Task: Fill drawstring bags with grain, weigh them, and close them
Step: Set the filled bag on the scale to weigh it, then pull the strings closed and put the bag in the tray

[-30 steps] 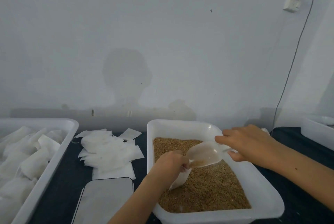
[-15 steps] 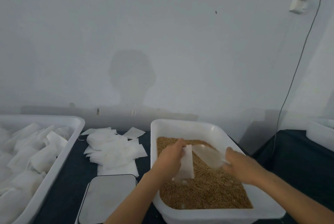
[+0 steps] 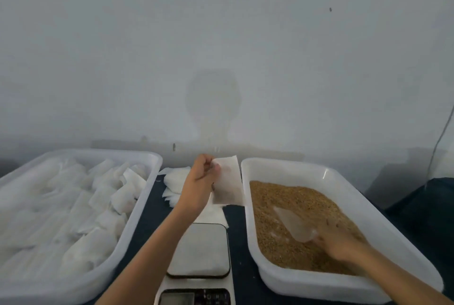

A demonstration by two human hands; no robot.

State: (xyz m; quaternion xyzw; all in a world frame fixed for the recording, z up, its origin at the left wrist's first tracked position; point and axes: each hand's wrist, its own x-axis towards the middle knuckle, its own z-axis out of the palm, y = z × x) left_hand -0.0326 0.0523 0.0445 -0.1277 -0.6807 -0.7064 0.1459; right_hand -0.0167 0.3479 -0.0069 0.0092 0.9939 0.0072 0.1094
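Head view: left hand (image 3: 200,183) pinches bag (image 3: 227,180) aloft; blurred right hand (image 3: 340,245) seemingly grips scoop (image 3: 293,227) in grain (image 3: 282,196).

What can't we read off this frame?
- Scale display: cut off by the bottom edge of the head view, reading illegible.
- Right hand: motion-blurred, so its grip on the scoop is unclear.
- Bag in the left hand: fill level not visible through the fabric.
- Bags in the left tray: too blurred to count.
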